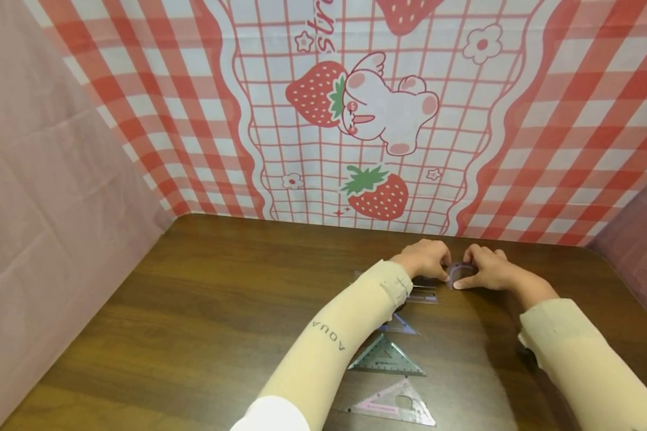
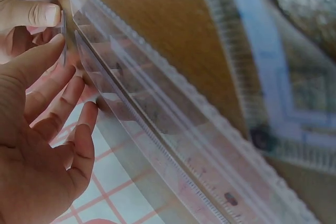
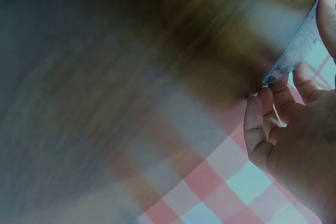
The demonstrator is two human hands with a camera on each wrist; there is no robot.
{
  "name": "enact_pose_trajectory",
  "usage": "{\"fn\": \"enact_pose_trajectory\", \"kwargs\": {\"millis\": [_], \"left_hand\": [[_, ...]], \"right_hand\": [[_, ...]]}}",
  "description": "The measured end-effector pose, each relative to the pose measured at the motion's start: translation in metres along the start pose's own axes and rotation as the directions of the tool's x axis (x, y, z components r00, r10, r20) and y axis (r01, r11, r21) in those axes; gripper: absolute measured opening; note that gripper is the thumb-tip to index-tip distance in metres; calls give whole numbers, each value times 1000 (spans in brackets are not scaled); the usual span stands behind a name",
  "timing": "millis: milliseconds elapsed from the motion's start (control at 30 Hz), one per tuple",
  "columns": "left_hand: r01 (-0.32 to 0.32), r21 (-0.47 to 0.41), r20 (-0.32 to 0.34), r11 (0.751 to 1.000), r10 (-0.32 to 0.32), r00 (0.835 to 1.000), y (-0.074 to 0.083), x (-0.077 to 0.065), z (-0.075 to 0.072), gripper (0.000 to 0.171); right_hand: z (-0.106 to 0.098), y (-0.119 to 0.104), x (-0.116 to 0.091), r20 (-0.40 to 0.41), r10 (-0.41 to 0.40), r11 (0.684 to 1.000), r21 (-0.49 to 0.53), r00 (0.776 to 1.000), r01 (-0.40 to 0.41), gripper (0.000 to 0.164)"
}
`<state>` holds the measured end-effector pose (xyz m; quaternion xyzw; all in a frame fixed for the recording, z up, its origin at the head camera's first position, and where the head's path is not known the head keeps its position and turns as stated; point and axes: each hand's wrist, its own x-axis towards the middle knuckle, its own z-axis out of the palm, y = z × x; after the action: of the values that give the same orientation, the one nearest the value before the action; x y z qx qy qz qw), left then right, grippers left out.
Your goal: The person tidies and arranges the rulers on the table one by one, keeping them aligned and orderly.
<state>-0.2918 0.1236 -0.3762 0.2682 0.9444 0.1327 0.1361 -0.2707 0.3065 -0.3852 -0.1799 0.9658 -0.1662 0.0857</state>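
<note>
A small clear protractor (image 1: 460, 273) is at the far right of the table. My right hand (image 1: 493, 269) pinches it between thumb and fingers; its straight edge (image 3: 295, 45) shows in the right wrist view. On the protractor's other side is my left hand (image 1: 423, 258), its thumb tip at the edge and its other fingers loosely bent. Beside the left hand lie clear straight rulers (image 2: 157, 103), partly hidden by the forearm in the head view. Nearer is a blue-marked set square (image 1: 401, 325), also partly covered by the sleeve.
Closer to me lie a green set square (image 1: 386, 363) and a clear set square with a pink strip (image 1: 380, 409), in a column with the others. The brown wooden table (image 1: 167, 311) ends at a red-and-white checked cloth (image 1: 215, 120). Pinkish fabric (image 1: 59, 179) hangs at the left.
</note>
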Motion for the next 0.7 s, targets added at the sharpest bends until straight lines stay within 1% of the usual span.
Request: {"fn": "enact_pose_trajectory", "kwargs": {"millis": [133,267,367,433,600,700], "left_hand": [[-1,-26,-2,1000,1,1000,-1,0,-1,35],[-7,-55,-13,998,7,1000,-3,-1,0,28],[-19,-68,-23,998,18,1000,-4,-2,2,25],[-30,-83,-30,996,27,999,-4,-2,4,25],[-51,-123,-46,991,46,998,-4,-1,6,25],[-71,-131,-56,989,64,996,-4,-2,5,25]], "right_hand": [[-1,1,-2,3,-6,1000,28,1000,6,51],[0,5,-4,-9,-41,994,102,999,42,39],[2,7,-6,-28,-71,985,153,997,74,33],[3,8,-7,-44,-82,982,166,996,88,29],[4,10,-11,-83,-90,982,160,993,102,22],[3,10,-12,-101,-94,981,163,990,110,18]]}}
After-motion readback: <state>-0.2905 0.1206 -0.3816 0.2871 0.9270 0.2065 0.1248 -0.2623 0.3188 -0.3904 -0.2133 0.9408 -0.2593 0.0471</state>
